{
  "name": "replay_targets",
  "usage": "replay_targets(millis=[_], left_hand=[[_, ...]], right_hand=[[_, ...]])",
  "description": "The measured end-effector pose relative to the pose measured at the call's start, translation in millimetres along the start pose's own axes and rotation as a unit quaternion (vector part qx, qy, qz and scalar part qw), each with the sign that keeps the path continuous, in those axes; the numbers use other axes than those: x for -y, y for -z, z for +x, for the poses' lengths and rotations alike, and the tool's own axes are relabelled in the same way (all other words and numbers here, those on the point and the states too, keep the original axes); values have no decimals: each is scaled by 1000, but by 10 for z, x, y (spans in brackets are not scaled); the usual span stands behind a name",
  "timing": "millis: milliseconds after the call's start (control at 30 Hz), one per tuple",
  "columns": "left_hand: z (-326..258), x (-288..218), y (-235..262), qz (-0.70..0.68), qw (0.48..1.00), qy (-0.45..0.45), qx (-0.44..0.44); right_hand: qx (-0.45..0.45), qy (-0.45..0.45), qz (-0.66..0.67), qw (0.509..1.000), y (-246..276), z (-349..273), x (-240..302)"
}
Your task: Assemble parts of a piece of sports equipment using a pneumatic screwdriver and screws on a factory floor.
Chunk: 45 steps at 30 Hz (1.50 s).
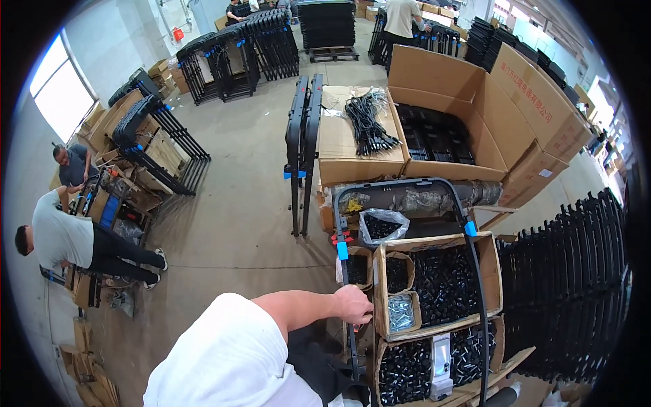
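Observation:
My left hand [352,304], its arm reaching in from the lower left in a white sleeve, is closed over the left side tube of a black U-shaped tubular frame [409,182]. Its fingers curl down and mostly hide the grip; a small orange-red bit shows just below them. Blue clips [470,229] sit on both side tubes, with red parts [341,239] by the left one. Under the frame, beside the hand, a cardboard box [498,271] holds black plastic pieces [444,285] and a small carton of silver screws [401,312]. My right hand is out of view.
A nearer box holds black pieces and bolts, with a white-grey device [441,366] across it. Beyond are a clear bag [383,227], black cables [369,122] and a large open carton [437,64]. Stacked black frames [563,285] stand right; two people work left.

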<state>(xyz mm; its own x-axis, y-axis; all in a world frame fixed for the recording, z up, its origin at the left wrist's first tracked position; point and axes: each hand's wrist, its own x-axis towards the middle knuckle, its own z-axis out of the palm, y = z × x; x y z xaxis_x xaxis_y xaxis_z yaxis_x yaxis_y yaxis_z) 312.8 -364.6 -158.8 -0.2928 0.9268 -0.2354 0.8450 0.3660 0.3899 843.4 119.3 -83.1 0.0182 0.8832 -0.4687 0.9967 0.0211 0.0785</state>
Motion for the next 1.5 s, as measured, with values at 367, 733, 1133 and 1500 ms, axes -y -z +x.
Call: replay_targets(millis=[367,733,1133,1500], left_hand=[[-55,33,100,-5,1000,0,29],[-119,270,222,-192,965,-141,-108],[310,2387,749,-483,742,394,-248],[625,2188,386,-618,683,308,-237]], right_hand=[[-50,-98,-23,994,-343,22,212],[-171,-94,-41,980,-1242,-1508,349],[-237,-171,123,948,-2317,-2297,-319],[-341,-116,122,925,-2716,-2248,-988]])
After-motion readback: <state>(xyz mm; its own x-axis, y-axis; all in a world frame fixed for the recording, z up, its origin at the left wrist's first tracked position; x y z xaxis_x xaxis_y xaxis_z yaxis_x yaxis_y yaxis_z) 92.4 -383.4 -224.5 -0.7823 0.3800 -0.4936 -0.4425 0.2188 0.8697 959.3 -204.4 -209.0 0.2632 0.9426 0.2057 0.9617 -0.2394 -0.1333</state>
